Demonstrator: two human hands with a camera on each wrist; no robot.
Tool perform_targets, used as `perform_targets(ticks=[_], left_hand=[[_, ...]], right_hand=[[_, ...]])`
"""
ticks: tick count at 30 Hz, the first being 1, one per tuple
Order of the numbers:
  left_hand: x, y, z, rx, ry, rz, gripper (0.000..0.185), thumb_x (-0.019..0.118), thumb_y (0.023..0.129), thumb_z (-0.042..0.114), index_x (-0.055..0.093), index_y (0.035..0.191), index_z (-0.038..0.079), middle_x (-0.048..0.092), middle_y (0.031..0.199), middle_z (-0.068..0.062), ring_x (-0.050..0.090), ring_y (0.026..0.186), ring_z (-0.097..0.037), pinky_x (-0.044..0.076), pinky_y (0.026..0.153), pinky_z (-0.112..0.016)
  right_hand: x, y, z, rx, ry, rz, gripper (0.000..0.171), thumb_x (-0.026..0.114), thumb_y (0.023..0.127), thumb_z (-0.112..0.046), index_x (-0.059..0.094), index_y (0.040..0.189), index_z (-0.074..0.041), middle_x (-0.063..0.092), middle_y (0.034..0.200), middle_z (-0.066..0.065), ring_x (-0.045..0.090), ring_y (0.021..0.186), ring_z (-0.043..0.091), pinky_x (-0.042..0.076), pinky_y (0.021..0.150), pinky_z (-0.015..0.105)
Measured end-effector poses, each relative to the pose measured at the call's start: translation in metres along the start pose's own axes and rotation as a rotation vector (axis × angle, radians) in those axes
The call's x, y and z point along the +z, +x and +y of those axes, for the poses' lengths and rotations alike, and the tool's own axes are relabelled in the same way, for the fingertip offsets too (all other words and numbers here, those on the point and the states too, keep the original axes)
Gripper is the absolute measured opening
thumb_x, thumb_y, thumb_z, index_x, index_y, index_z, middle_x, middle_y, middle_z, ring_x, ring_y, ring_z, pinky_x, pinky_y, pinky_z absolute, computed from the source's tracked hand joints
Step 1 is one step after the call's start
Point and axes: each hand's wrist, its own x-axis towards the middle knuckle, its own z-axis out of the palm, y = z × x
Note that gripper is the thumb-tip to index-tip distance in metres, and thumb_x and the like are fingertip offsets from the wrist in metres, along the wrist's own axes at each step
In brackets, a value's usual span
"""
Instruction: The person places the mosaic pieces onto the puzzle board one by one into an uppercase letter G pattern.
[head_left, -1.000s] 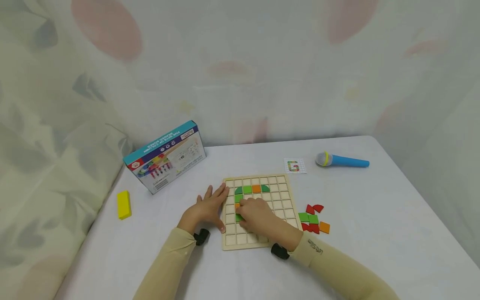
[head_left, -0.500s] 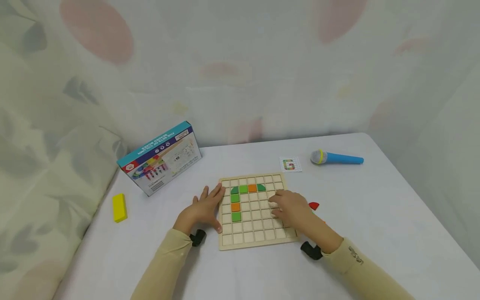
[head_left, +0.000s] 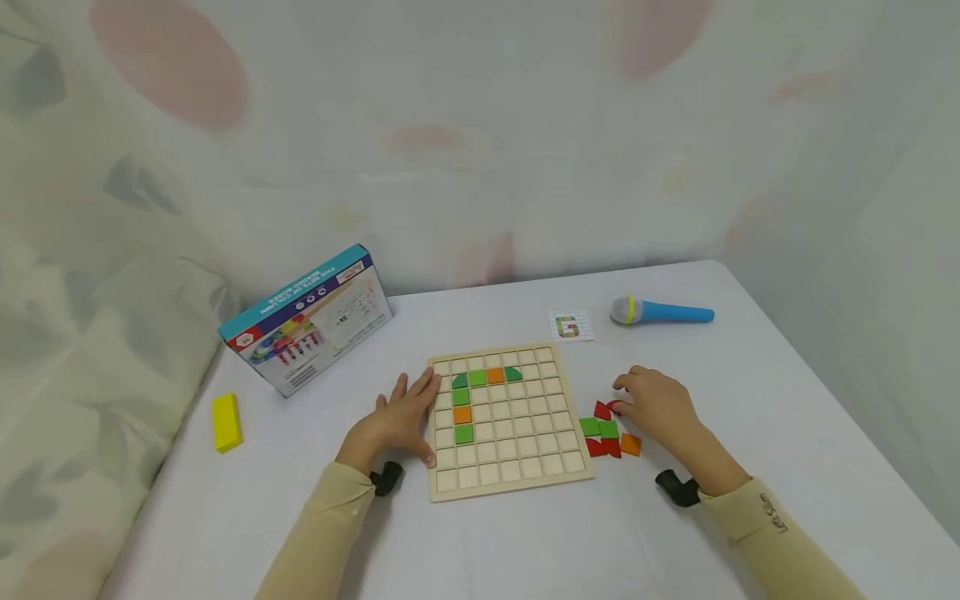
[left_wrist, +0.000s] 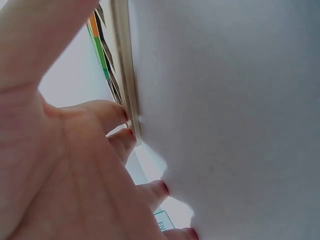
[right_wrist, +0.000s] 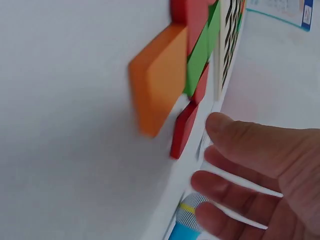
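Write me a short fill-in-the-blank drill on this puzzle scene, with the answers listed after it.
1. The left hand rests flat against the ____ edge of the wooden grid board.
2. The right hand reaches at the loose tiles lying to the ____ of the board.
3. The toy microphone has a ____ handle.
4. The block lying alone near the table's left edge is ____.

Missing words: left; right; blue; yellow

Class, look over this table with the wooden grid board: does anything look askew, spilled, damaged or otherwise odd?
Nothing looks damaged or spilled. The blue game box stands tilted on its edge rather than lying flat. The loose tiles lie in a small huddle right of the grid board, by the right hand. The left hand rests flat against the board's left edge.
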Motion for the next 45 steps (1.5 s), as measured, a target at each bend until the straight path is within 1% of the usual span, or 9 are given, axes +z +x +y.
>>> perform_targets(ticks=[7,11,19,23,28,32,37,40,45], left_hand=[[0.002,0.001,-0.003,-0.001,0.001,0.012,0.134,0.089,0.044,0.041,0.008,0.150,0.019,-0.006,0.155,-0.001,-0.011,0.137,-0.041,0.000,0.099,-0.070],[0.002,0.002,-0.004,0.007,0.001,0.012,0.134,0.088,0.044,0.042,0.008,0.150,0.019,-0.006,0.156,0.000,-0.011,0.138,-0.041,0.000,0.099,-0.070],[0.001,0.000,-0.003,0.021,-0.014,0.014,0.134,0.089,0.044,0.041,0.009,0.150,0.017,-0.005,0.156,-0.003,-0.010,0.137,-0.042,0.001,0.098,-0.072],[0.002,0.000,-0.003,0.019,-0.008,0.013,0.134,0.088,0.044,0.041,0.009,0.150,0.018,-0.005,0.156,-0.002,-0.010,0.137,-0.042,0.001,0.098,-0.071],[0.001,0.000,-0.003,0.025,-0.007,0.015,0.134,0.088,0.045,0.042,0.009,0.150,0.018,-0.005,0.156,-0.001,-0.010,0.137,-0.041,0.001,0.098,-0.071],[0.000,-0.001,-0.002,0.040,-0.010,0.014,0.132,0.088,0.046,0.042,0.010,0.150,0.017,-0.003,0.156,-0.003,-0.009,0.137,-0.042,0.002,0.098,-0.072],[0.001,-0.001,-0.002,0.034,-0.006,0.004,0.132,0.088,0.047,0.042,0.009,0.150,0.017,-0.005,0.155,-0.002,-0.011,0.137,-0.041,0.002,0.098,-0.071],[0.001,-0.001,-0.002,0.027,0.005,0.004,0.132,0.087,0.047,0.042,0.008,0.150,0.018,-0.005,0.155,-0.001,-0.011,0.138,-0.040,0.002,0.099,-0.071],[0.000,-0.002,-0.001,0.013,-0.005,0.003,0.132,0.088,0.047,0.041,0.007,0.150,0.020,-0.006,0.155,0.001,-0.011,0.138,-0.038,0.000,0.101,-0.068]], right_hand=[[0.002,0.001,0.005,0.056,0.034,-0.090,0.027,0.076,0.075,-0.022,0.069,0.096,-0.005,0.062,0.082,0.005,0.054,0.073,0.020,0.052,0.064,0.037],[0.007,0.003,0.004,0.033,0.021,-0.107,0.024,0.075,0.076,-0.020,0.069,0.095,-0.007,0.058,0.078,0.002,0.051,0.069,0.017,0.050,0.062,0.033],[0.009,0.005,0.004,-0.054,-0.023,-0.070,0.017,0.073,0.076,-0.012,0.068,0.091,-0.008,0.055,0.078,0.001,0.049,0.067,0.016,0.048,0.059,0.029],[0.005,0.004,0.001,-0.139,-0.014,-0.018,0.018,0.075,0.075,-0.012,0.069,0.091,-0.009,0.056,0.082,0.000,0.050,0.070,0.015,0.049,0.062,0.029],[0.003,0.007,-0.008,-0.253,0.013,-0.035,0.020,0.075,0.075,-0.010,0.068,0.094,-0.011,0.057,0.089,-0.002,0.051,0.075,0.013,0.051,0.069,0.029],[0.005,0.012,-0.012,-0.341,-0.016,-0.045,0.018,0.073,0.076,-0.007,0.067,0.092,-0.012,0.056,0.088,-0.004,0.050,0.075,0.012,0.051,0.069,0.028],[0.007,0.016,-0.015,-0.462,-0.019,0.003,0.019,0.072,0.074,-0.003,0.068,0.090,-0.013,0.057,0.086,-0.006,0.049,0.072,0.009,0.049,0.067,0.025],[0.005,0.018,-0.025,-0.549,-0.023,0.013,0.020,0.074,0.073,-0.005,0.068,0.090,-0.013,0.057,0.086,-0.006,0.049,0.072,0.009,0.049,0.066,0.024],[0.005,0.022,-0.052,-0.676,-0.062,-0.020,0.022,0.077,0.073,-0.013,0.067,0.093,-0.015,0.056,0.087,-0.007,0.052,0.074,0.009,0.048,0.066,0.026]])
